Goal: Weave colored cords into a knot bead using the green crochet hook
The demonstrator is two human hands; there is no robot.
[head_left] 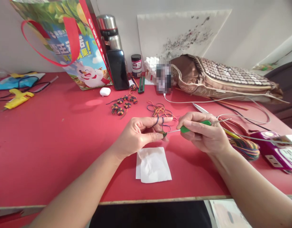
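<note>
My left hand (141,133) hovers over the red table (53,142), thumb and finger pinched on a small dark knot of cord (164,134). A blue cord is looped round two of its outstretched fingers. My right hand (204,133) is closed on a green-handled crochet hook (195,125). The hook's metal tip points left and touches the knot at my left fingertips. Loose coloured cords (160,111) lie just behind the hands. A white folded cloth (154,164) lies below them.
Several finished knotted beads (123,104) lie mid-table beside a white earbud case (105,91). At the back stand a printed bag (72,44), a phone (117,69), a flask and a jar. A yellow glue gun (17,98) lies left, a cord bundle (245,147) and purple power strip (278,152) right.
</note>
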